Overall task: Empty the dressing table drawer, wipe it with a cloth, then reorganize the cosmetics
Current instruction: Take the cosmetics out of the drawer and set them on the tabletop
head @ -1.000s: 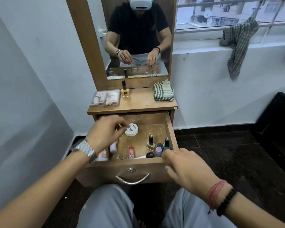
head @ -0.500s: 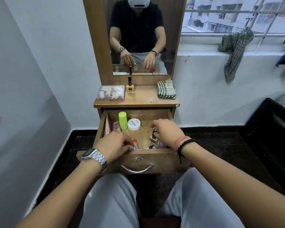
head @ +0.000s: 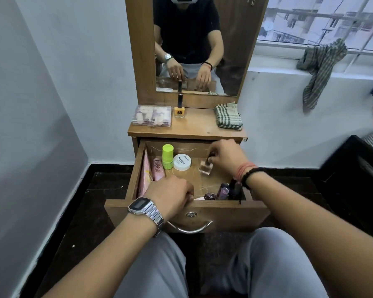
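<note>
The drawer (head: 186, 214) of the dressing table stood pulled out over the person's knees. The right hand (head: 227, 158) was above the drawer's far right part, its fingers curled down and pinching the dark cap of a small clear bottle (head: 205, 167), which hung tilted just above the drawer floor. The left hand (head: 170, 195) was at the near left corner, fingers curled inward over the front edge; whether it held anything could not be told, since the fingertips were hidden.

Inside the drawer, a green tube (head: 167, 156) stood upright near the back, with a round white jar (head: 182, 161) just to its right and a pink tube (head: 158, 169) lying just to its left. A flat pink packet (head: 145, 175) leaned against the left wall. A cluster of dark and purple nail polish bottles (head: 223, 192) sat in the near right corner.

On the worktop (head: 194, 127) above, a clear plastic box (head: 152, 115) lay at the left, a yellow nail polish bottle (head: 179, 108) stood upright beside it, and a folded checked cloth (head: 228, 116) rested at the right. A mirror (head: 199, 44) rose behind them.
</note>
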